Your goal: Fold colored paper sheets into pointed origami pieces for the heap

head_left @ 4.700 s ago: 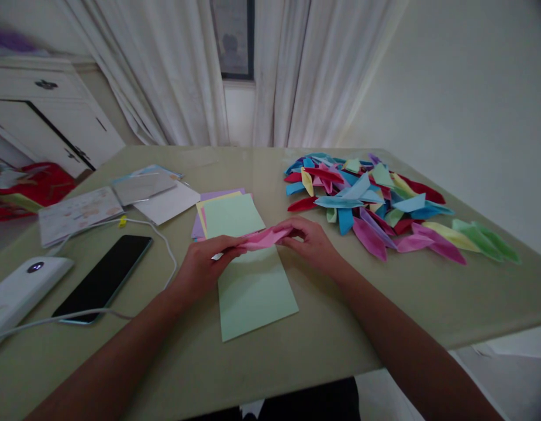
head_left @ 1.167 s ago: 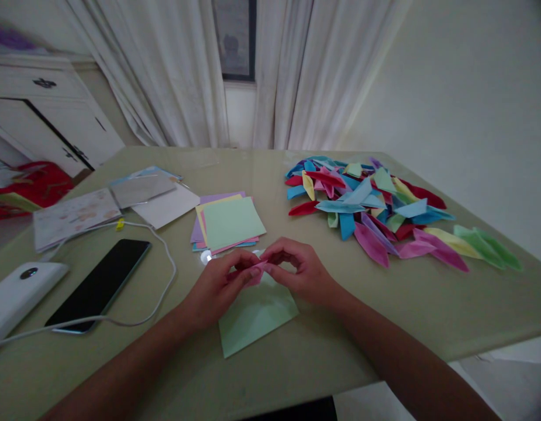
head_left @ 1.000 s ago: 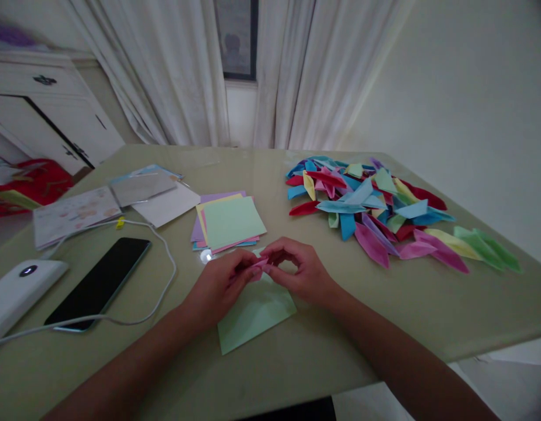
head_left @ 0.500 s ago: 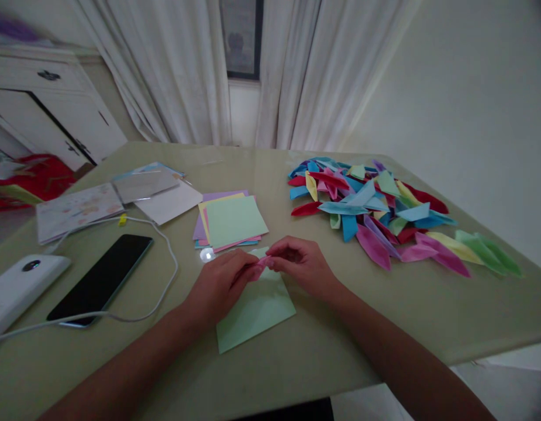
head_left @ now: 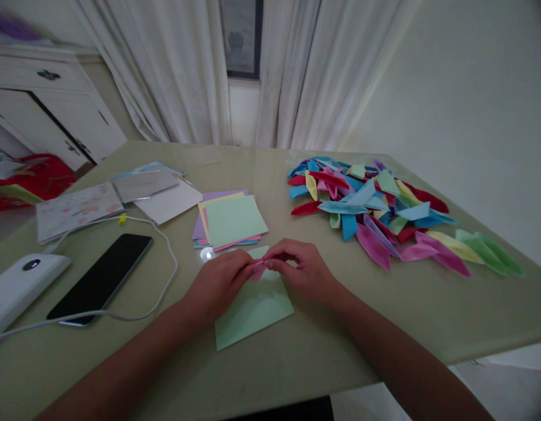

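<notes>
A small folded piece of pink paper (head_left: 258,270) is pinched between both hands, mostly covered by the fingers. My left hand (head_left: 224,280) grips its left side, closed with thumb against fingers. On its right side my right hand (head_left: 299,263) pinches it between thumb and forefinger. Beneath the hands a light green paper sheet (head_left: 255,316) lies on the table. Just beyond them sits a stack of coloured square papers (head_left: 237,219), green on top, with purple, yellow, pink and blue edges showing.
A heap of folded coloured paper pieces (head_left: 362,202) spreads over the table's right side. At left lie a black phone (head_left: 106,275), a white power bank (head_left: 27,286), a white cable (head_left: 173,251), and a printed packet with papers (head_left: 79,210). Curtains (head_left: 165,70) hang behind the table.
Both hands stay close together on the pink paper. The right fingers have shifted slightly left along its upper edge, and the green sheet has slid a little.
</notes>
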A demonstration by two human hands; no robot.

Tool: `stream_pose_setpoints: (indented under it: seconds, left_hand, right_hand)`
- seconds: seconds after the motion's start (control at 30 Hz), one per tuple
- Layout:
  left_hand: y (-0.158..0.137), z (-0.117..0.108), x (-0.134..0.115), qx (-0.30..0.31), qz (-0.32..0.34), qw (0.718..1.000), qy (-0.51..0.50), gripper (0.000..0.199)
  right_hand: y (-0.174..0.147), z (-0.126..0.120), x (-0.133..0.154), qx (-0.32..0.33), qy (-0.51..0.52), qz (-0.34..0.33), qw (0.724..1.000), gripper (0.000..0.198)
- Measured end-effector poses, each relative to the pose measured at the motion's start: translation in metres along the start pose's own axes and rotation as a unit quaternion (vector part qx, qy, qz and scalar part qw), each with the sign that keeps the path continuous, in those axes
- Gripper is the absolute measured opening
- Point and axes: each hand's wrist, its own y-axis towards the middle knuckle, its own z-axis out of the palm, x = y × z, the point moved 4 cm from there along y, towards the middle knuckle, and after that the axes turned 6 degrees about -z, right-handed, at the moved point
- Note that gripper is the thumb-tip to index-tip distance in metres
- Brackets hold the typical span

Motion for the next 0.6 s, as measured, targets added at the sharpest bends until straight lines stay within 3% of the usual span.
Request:
stream_pose_setpoints:
  seconds: [0.2,0.33,0.47,0.6]
  left_hand:
    - [-0.001,-0.001,-0.005,-0.022,0.05,0.999,0.002,0.026]
    - [-0.002,0.003,-0.003,-0.011,0.04,0.998,0.043,0.03]
    - [0.002,0.002,0.006,0.0,0.027,0.993,0.118,0.039]
    - [0.004,-0.002,0.008,-0.054,0.089,0.979,0.177,0.048]
  right_hand:
    - [0.0,0.001,0.001,0.017,0.017,0.0,1.0,0.011]
    - [0.0,0.002,-0.002,0.039,0.0,0.01,0.999,0.009]
    - [0.001,-0.001,-0.004,0.014,-0.041,-0.016,0.999,0.004]
    - [0.001,-0.001,-0.005,-0.01,-0.049,-0.028,0.998,0.005]
